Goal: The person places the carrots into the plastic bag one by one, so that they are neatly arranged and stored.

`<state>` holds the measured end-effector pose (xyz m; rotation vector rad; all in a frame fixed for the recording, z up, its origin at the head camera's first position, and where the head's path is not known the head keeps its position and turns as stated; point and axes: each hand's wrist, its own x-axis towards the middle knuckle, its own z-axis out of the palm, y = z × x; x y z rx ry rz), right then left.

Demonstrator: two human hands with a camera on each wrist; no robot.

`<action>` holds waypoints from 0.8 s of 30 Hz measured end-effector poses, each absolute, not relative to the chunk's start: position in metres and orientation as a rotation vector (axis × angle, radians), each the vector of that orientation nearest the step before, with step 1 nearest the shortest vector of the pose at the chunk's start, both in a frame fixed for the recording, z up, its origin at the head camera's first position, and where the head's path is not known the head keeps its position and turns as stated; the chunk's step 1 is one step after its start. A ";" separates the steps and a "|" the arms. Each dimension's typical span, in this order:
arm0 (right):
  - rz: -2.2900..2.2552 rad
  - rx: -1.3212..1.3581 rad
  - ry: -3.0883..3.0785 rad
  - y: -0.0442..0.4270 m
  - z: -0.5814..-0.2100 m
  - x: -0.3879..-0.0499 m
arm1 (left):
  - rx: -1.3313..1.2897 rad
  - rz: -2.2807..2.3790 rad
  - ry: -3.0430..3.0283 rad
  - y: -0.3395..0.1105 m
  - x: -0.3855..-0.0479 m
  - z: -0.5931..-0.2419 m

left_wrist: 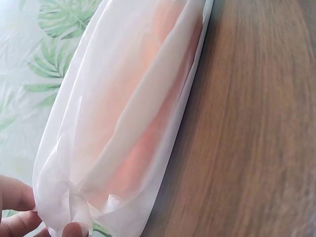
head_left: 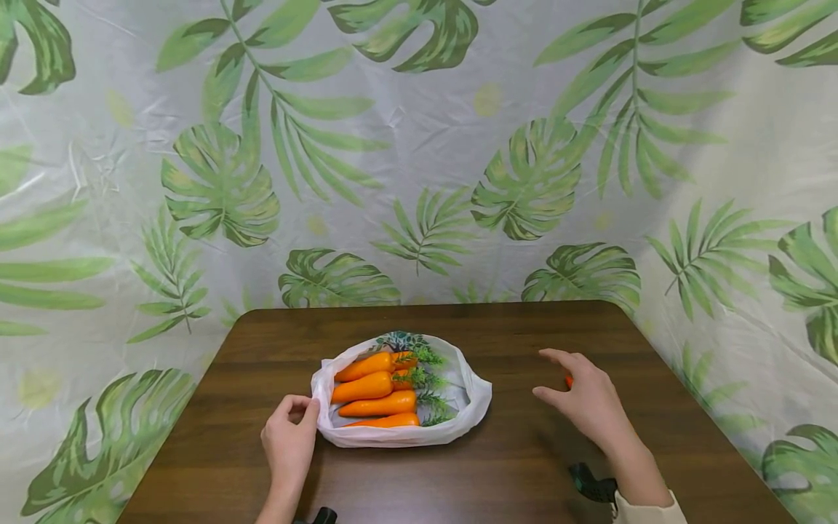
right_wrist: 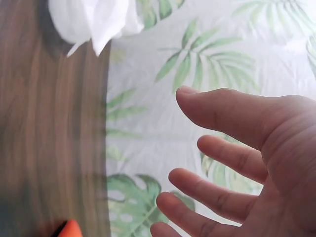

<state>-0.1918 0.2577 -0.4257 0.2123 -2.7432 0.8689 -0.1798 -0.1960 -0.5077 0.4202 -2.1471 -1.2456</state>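
A white plastic bag point(head_left: 425, 435) lies on the table with its mouth spread wide. Inside it are several orange carrots point(head_left: 363, 388) with green leafy tops point(head_left: 425, 378) pointing right. My left hand point(head_left: 290, 437) pinches the bag's left rim between thumb and fingers; the left wrist view shows the bag's thin side point(left_wrist: 113, 128) with orange showing through. To the right of the bag, my right hand point(head_left: 585, 400) hovers over the table, thumb and fingers apart, holding nothing. A small orange-red object point(head_left: 569, 381) is mostly hidden behind it; its tip point(right_wrist: 71, 229) shows in the right wrist view.
The brown wooden table point(head_left: 458, 487) has rounded far corners. A leaf-patterned sheet point(head_left: 419, 145) hangs behind it and along both sides. Dark wrist straps point(head_left: 591, 483) sit at the arms.
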 end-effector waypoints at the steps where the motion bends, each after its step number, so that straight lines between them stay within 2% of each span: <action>1: 0.867 0.204 -2.747 0.261 -0.427 -0.190 | 0.421 -1.245 -2.147 -0.196 -0.180 -0.508; 24: 0.801 0.029 -2.929 0.328 -0.457 -0.164 | 0.425 -1.242 -2.150 -0.196 -0.180 -0.508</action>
